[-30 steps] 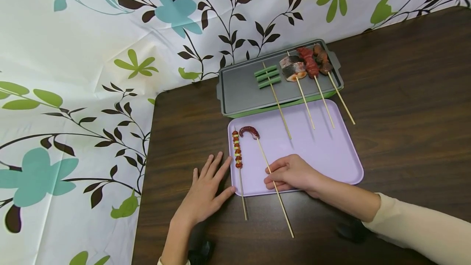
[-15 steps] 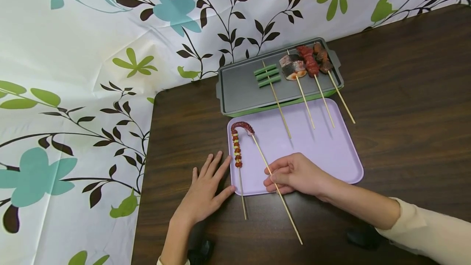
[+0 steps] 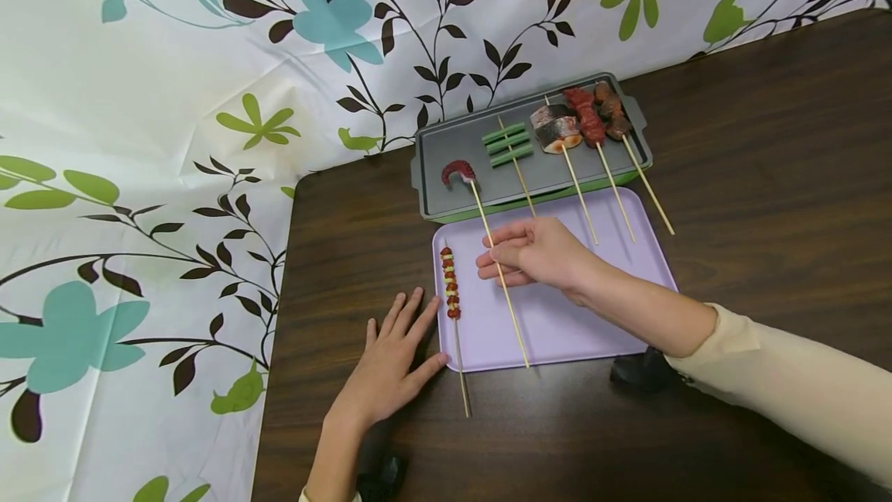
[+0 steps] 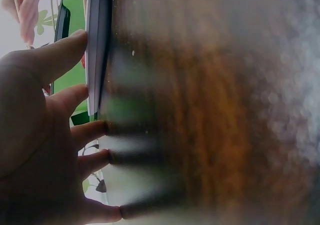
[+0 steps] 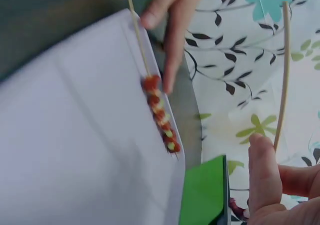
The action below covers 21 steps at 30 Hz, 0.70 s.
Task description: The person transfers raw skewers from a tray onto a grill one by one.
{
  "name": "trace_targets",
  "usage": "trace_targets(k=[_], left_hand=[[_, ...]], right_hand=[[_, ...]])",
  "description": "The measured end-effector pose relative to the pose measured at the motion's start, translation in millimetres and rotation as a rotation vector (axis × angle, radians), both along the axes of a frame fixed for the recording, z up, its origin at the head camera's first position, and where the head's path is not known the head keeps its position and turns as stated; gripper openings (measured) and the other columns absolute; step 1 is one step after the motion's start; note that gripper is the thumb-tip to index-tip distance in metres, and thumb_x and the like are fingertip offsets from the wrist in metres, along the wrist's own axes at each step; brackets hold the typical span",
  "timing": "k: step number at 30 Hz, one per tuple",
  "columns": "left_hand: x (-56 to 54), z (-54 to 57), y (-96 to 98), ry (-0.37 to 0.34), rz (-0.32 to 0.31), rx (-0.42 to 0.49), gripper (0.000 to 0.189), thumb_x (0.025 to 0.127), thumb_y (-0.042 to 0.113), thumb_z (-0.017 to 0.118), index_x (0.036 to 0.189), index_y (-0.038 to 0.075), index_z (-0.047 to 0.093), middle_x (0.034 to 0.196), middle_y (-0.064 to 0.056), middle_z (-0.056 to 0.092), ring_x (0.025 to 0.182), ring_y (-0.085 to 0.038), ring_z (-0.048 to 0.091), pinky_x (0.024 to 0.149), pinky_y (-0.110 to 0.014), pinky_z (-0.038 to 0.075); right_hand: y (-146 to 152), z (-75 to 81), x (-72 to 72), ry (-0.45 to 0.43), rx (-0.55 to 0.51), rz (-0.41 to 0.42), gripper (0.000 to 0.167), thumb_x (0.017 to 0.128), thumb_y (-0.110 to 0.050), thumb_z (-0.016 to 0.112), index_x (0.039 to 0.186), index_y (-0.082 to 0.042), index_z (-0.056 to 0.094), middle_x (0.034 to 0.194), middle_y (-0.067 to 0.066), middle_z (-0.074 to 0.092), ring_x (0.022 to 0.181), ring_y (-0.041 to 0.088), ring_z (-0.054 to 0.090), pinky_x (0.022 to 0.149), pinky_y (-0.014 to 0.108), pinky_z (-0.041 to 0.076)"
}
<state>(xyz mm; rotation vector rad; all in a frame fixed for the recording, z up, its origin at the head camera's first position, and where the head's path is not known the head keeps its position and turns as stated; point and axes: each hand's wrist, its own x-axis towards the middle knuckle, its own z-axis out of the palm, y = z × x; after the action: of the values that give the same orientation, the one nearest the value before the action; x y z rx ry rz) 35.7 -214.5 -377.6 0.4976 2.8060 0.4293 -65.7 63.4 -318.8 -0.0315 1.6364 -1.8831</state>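
Observation:
My right hand (image 3: 536,254) pinches the bamboo stick of a tentacle skewer (image 3: 458,169), also visible as a stick (image 5: 284,85) in the right wrist view. Its dark red curled tip appears over the left part of the grey-topped grill (image 3: 446,138), while the stick's lower end reaches across the lilac tray (image 3: 557,335). My left hand (image 3: 390,366) lies with fingers spread, thumb and index fingertips at the tray's left edge. Along that edge lies a skewer of small red and pale green pieces (image 3: 451,285), its stick hanging past the near rim.
On the grill lie a green-stalk skewer (image 3: 507,144), a fish skewer (image 3: 555,128), a red meat skewer (image 3: 585,116) and a brown meat skewer (image 3: 611,111), with sticks jutting toward me over the tray. A patterned cloth (image 3: 404,37) stands behind the dark wooden table (image 3: 759,177).
My right hand first shifts the tentacle skewer slightly left, then carries it away from me, from over the tray to over the grill. The left hand stays in place.

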Motion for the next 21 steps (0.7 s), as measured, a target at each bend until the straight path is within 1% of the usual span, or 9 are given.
trace_targets(k=[5,9,12,16,21], left_hand=[[0.4,0.3,0.3,-0.001,-0.002,0.001,0.074,0.096,0.059,0.05,0.157,0.038,0.015,0.164,0.003,0.011,0.15,-0.027,0.004,0.104,-0.076,0.012],[0.7,-0.2,0.2,0.001,-0.003,0.003,0.074,0.096,0.059,0.049,0.157,0.037,0.015,0.164,0.003,0.011,0.15,-0.027,0.005,0.104,-0.076,0.012],[1.0,0.5,0.5,-0.003,0.0,0.007,0.074,0.096,0.059,0.049,0.157,0.037,0.016,0.164,0.003,0.011,0.15,-0.027,0.004,0.104,-0.075,0.011],[1.1,0.8,0.7,-0.001,0.001,0.009,0.074,0.096,0.058,0.05,0.158,0.037,0.016,0.164,0.002,0.011,0.15,-0.027,0.005,0.104,-0.075,0.011],[1.6,-0.4,0.2,0.01,-0.003,0.002,0.074,0.096,0.059,0.05,0.158,0.036,0.016,0.164,0.001,0.012,0.15,-0.028,0.006,0.103,-0.076,0.012]], right_hand=[[-5,7.2,-23.4,-0.054,0.02,-0.064,0.034,0.099,-0.004,0.056,0.13,0.01,0.052,0.115,0.026,0.067,0.096,0.025,0.071,0.08,0.035,0.056],[-9,7.7,-36.7,-0.081,0.03,-0.097,0.039,0.1,-0.005,0.056,0.135,0.009,0.049,0.117,0.025,0.066,0.099,0.024,0.07,0.08,0.032,0.056],[-10,6.6,-43.4,-0.096,0.031,-0.117,0.04,0.1,-0.005,0.055,0.137,0.008,0.048,0.117,0.023,0.066,0.101,0.025,0.069,0.079,0.029,0.056],[-12,3.8,-50.8,-0.122,0.024,-0.141,0.041,0.101,-0.005,0.053,0.139,0.007,0.046,0.12,0.024,0.065,0.103,0.027,0.068,0.079,0.029,0.056],[-13,1.6,-56.5,-0.126,0.023,-0.14,0.043,0.102,-0.007,0.051,0.141,0.009,0.042,0.125,0.027,0.061,0.106,0.029,0.067,0.081,0.031,0.055]])
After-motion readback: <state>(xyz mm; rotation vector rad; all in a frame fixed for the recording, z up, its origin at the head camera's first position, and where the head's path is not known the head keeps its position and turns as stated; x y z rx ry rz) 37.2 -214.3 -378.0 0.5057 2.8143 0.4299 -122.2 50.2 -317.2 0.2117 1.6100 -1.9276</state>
